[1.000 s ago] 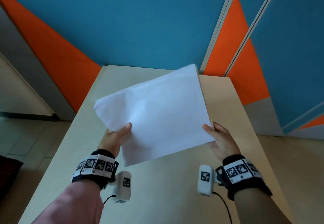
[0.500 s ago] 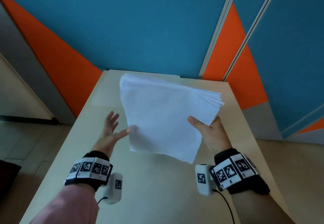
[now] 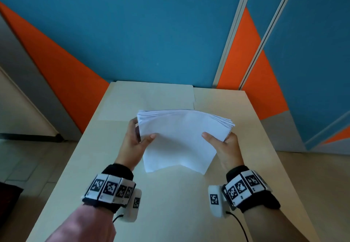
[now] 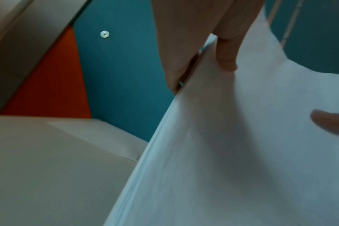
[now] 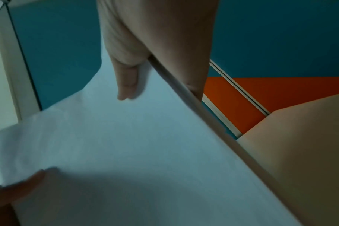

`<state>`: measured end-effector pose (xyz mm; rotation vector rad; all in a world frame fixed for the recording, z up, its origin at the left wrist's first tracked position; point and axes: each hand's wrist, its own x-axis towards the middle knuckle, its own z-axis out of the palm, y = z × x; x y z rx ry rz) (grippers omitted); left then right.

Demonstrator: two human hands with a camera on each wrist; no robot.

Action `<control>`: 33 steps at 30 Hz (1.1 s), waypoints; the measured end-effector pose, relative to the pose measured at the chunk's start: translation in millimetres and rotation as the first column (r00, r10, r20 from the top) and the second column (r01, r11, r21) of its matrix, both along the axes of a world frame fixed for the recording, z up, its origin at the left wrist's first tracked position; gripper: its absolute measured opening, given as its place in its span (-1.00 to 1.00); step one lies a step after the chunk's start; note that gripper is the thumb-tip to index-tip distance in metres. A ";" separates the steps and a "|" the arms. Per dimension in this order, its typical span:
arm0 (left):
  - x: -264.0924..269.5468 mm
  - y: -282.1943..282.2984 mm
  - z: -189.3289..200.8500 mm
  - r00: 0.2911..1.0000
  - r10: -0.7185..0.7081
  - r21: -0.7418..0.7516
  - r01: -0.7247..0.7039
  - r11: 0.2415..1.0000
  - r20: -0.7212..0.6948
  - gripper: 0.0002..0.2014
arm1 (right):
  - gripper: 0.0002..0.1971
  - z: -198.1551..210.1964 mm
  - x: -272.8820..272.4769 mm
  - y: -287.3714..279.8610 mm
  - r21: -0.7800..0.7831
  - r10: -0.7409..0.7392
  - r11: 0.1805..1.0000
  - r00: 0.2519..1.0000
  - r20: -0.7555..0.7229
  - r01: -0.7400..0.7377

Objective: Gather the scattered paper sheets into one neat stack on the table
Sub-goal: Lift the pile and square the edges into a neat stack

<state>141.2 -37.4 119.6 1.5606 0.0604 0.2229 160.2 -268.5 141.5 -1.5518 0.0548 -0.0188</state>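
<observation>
Gathering looks done — both hands, left hand (image 3: 136,143) at 9 o'clock and right hand (image 3: 225,147) at 3, pinch the paper stack (image 3: 180,139) above the counter (image 3: 170,200) (far edges fanned); squaring and setting down remain.

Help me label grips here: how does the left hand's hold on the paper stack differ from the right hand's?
The left hand grips the paper stack at its left edge; the right hand grips the right edge. By the left hand the sheet edges look fairly flush; by the right hand the far corner fans out. Both lay the thumb on top with fingers behind, holding the stack tilted above the table.
</observation>
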 end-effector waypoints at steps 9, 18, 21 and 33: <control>1.2 -2.2 32.2 0.889 -0.032 0.633 -0.300 0.714 0.457 -0.31 | -0.93 25.7 4.9 13.0 0.150 -0.236 0.968 0.930 0.282 0.200; 9.6 8.0 23.9 0.955 0.009 0.351 -0.119 0.929 0.297 -0.47 | -0.90 20.1 12.1 4.2 0.109 -0.212 0.976 0.920 0.329 0.186; 12.6 10.0 19.4 0.983 -0.007 0.040 0.000 0.999 0.185 -0.57 | -0.63 10.9 12.8 -7.7 0.079 0.000 0.997 0.955 0.295 -0.024; 40.9 11.9 -51.1 0.961 -0.122 -0.054 0.112 0.992 -0.248 -0.76 | -0.89 -57.0 28.4 -17.1 -0.269 0.127 0.942 0.954 -0.273 -0.202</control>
